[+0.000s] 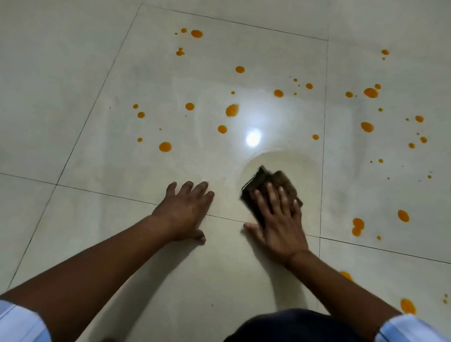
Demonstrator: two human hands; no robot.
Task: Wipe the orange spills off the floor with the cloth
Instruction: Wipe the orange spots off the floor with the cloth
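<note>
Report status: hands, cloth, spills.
Right hand flat, pressing cloth. Left hand flat on floor. Orange spills mostly unwiped, ahead and right. Nothing blocking.

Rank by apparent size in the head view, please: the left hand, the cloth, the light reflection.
The left hand
cloth, partly hidden under the right hand, so those two are unsure
light reflection, clearly smallest
</note>
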